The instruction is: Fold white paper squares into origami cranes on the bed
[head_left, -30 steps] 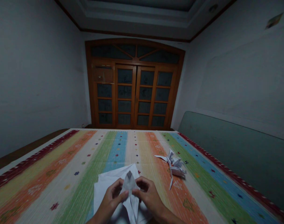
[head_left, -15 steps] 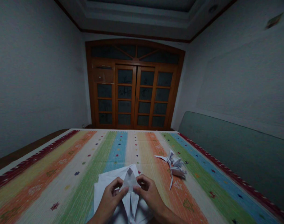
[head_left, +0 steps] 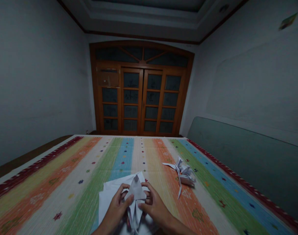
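Note:
Between my two hands is a folded piece of white paper (head_left: 137, 190), with a pointed top and long narrow flaps running down toward me. My left hand (head_left: 119, 205) pinches its left side, thumb on the front face and fingers behind. On the right side, my right hand (head_left: 156, 205) grips it too, its thumb pressed near the top of the narrow flaps. Beneath the hands lie loose white paper sheets (head_left: 103, 204), partly covered by my arms. The lower end of the folded paper is blurred.
A finished-looking folded paper figure (head_left: 184, 173) with long thin points rests to the right on the striped tablecloth (head_left: 90, 169). A green panel or seat back (head_left: 237, 147) stands along the table's right side. Wooden glazed doors (head_left: 142, 98) are beyond the far edge.
My right thumb has moved slightly down and left onto the narrow flaps. My left thumb has shifted a little up, and the lower flaps have changed shape. The other paper figure stays put.

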Demonstrator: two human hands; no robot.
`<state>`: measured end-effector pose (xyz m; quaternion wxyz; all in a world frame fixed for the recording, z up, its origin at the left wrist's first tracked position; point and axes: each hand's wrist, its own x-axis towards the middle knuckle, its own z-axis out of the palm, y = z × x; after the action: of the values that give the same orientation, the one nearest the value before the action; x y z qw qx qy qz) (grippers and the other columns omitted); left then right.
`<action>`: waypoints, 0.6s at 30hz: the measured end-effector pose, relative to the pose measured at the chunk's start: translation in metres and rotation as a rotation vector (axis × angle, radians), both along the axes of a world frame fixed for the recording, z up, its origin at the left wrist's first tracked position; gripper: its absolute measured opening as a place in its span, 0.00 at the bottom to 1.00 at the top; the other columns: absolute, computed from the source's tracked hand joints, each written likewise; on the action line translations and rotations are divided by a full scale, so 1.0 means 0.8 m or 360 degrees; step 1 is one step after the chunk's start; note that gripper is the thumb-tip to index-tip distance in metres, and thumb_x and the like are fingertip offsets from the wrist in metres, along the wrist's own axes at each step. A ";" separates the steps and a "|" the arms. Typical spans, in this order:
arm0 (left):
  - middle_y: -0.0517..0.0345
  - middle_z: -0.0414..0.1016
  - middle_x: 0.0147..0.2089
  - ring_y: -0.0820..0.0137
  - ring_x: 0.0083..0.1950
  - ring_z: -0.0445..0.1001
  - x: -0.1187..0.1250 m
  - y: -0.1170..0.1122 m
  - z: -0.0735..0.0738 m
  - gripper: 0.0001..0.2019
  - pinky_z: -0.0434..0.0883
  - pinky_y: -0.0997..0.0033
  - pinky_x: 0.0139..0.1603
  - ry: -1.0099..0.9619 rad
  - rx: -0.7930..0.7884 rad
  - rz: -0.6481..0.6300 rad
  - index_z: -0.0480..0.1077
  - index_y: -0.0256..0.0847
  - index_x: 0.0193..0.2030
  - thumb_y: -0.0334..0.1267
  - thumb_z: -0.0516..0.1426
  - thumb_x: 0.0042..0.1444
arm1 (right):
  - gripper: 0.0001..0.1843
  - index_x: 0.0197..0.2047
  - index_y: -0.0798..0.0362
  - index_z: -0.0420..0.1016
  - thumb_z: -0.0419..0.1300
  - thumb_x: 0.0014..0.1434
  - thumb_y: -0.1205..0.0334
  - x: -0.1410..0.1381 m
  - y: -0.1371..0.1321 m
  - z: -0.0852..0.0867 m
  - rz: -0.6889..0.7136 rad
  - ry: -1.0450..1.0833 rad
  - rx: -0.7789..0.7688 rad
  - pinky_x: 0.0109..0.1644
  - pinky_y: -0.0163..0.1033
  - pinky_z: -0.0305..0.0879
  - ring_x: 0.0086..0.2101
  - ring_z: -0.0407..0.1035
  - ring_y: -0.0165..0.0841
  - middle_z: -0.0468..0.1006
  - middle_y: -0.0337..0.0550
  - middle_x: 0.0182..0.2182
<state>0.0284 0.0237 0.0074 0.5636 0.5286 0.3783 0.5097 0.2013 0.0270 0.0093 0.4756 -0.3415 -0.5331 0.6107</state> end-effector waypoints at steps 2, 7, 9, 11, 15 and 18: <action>0.62 0.77 0.35 0.76 0.18 0.68 0.002 -0.002 -0.007 0.32 0.67 0.77 0.20 -0.0076 -0.0026 -0.0057 0.63 0.48 0.53 0.57 0.70 0.48 | 0.34 0.51 0.47 0.63 0.74 0.44 0.56 0.000 0.000 0.001 -0.0077 0.0020 0.0020 0.24 0.30 0.66 0.25 0.76 0.32 0.81 0.38 0.34; 0.55 0.78 0.44 0.69 0.27 0.78 0.004 -0.005 -0.009 0.43 0.72 0.73 0.26 -0.0249 -0.0007 -0.0206 0.56 0.52 0.62 0.52 0.73 0.44 | 0.36 0.52 0.47 0.62 0.74 0.47 0.49 0.002 0.001 0.005 -0.0226 0.0029 0.0060 0.22 0.31 0.67 0.25 0.76 0.33 0.81 0.40 0.35; 0.52 0.78 0.46 0.65 0.30 0.81 0.003 -0.003 -0.008 0.41 0.74 0.70 0.29 -0.0291 0.0008 -0.0244 0.57 0.51 0.62 0.52 0.73 0.46 | 0.37 0.53 0.47 0.61 0.75 0.47 0.46 0.003 0.002 0.005 -0.0236 0.0076 0.0054 0.23 0.32 0.68 0.26 0.77 0.35 0.81 0.41 0.36; 0.51 0.79 0.46 0.64 0.32 0.81 0.000 0.001 -0.009 0.39 0.74 0.69 0.31 -0.0297 0.0019 -0.0257 0.57 0.50 0.62 0.52 0.72 0.49 | 0.40 0.55 0.46 0.59 0.75 0.46 0.45 0.002 0.003 0.003 -0.0194 0.0154 0.0054 0.26 0.34 0.70 0.29 0.78 0.36 0.82 0.42 0.38; 0.51 0.81 0.46 0.66 0.30 0.81 -0.005 0.006 -0.015 0.37 0.72 0.70 0.33 -0.0283 0.0008 -0.0211 0.58 0.50 0.62 0.53 0.71 0.51 | 0.51 0.58 0.45 0.57 0.80 0.36 0.53 0.000 0.003 0.001 -0.0085 0.0284 0.0038 0.36 0.39 0.75 0.36 0.81 0.41 0.82 0.43 0.41; 0.50 0.80 0.47 0.64 0.32 0.81 -0.005 0.005 -0.016 0.38 0.73 0.67 0.36 -0.0297 0.0031 -0.0192 0.59 0.50 0.63 0.55 0.70 0.51 | 0.53 0.58 0.44 0.55 0.81 0.33 0.59 -0.001 0.000 0.005 -0.0096 0.0272 0.0029 0.38 0.41 0.75 0.38 0.81 0.42 0.82 0.42 0.41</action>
<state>0.0248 0.0279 -0.0053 0.6210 0.5061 0.2866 0.5255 0.2006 0.0267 0.0129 0.5408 -0.2997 -0.4855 0.6181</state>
